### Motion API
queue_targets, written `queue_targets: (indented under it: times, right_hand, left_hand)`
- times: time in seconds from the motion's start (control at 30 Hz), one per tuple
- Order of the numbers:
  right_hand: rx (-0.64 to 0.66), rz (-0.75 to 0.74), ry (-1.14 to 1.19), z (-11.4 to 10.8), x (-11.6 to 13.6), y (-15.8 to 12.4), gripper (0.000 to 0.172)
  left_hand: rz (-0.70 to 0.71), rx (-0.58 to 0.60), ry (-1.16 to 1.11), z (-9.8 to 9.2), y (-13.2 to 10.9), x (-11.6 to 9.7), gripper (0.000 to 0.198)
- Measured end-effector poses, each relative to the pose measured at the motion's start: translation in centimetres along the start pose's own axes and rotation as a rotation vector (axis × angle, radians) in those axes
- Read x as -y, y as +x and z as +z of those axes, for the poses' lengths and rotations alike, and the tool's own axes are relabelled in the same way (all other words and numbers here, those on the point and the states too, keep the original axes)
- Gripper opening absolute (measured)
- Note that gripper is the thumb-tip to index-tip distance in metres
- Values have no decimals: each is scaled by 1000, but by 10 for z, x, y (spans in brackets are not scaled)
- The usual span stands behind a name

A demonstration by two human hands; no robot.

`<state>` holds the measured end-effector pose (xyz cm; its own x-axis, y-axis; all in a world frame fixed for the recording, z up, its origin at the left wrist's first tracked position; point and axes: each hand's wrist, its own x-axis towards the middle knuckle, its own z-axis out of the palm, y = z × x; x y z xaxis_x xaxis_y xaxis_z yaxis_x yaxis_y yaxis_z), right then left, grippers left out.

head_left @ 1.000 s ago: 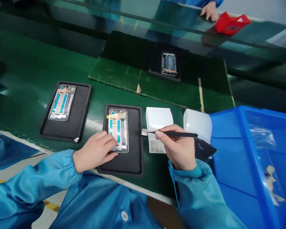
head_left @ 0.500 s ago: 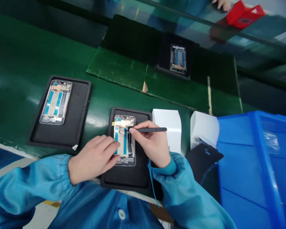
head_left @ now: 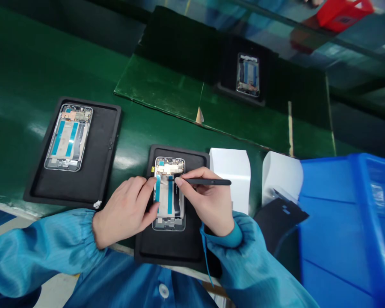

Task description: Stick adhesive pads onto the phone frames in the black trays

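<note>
An opened phone (head_left: 163,194) with teal strips and bare boards lies face down on a black tray (head_left: 170,250). My left hand (head_left: 126,211) rests at its left edge, thumb and index finger apart and touching the frame, the other fingers loosely curled. In my right hand (head_left: 208,201), closed in a pen-like pinch, are slim black tweezers (head_left: 208,182). Their thin tip points left, over the upper middle of the phone below its board. What the tip touches is too small to make out.
To the left, a second opened phone (head_left: 69,137) sits in another black tray (head_left: 99,171). A third phone (head_left: 248,75) is on the raised green board behind. White paper pieces (head_left: 230,171), a black sheet (head_left: 280,220) and a blue bin (head_left: 333,214) stand at right.
My left hand's fingers have drawn back from over the phone to its left edge. The tweezers' tip stays over the phone's upper part. The camera view has shifted slightly.
</note>
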<state>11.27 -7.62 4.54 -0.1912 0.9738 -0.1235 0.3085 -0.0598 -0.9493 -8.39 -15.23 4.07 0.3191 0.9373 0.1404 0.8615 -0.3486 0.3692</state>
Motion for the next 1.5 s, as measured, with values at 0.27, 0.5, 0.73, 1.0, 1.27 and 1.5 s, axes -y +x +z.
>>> queue_targets:
  times: [0.27, 0.5, 0.73, 1.0, 1.27, 1.5]
  right_hand:
    - [12, -7, -25, 0, -1, 0, 14]
    - [10, -12, -31, -1, -2, 0, 14]
    - [7, -22, -70, -1, -3, -1, 14]
    - [6, -33, -76, 0, -1, -1, 13]
    - [2, -36, -95, 0, 0, -1, 15]
    - [6, -32, -94, 0, 0, -1, 14]
  left_hand:
    - [8, 21, 14, 1, 1, 1, 46]
    - [-8, 27, -5, 0, 0, 0, 44]
    - [-9, 22, -16, -1, 1, 0, 44]
    - [-4, 26, -12, 0, 0, 0, 46]
    - [-7, 14, -24, -1, 1, 0, 45]
    - [-14, 49, -11, -2, 2, 2, 51]
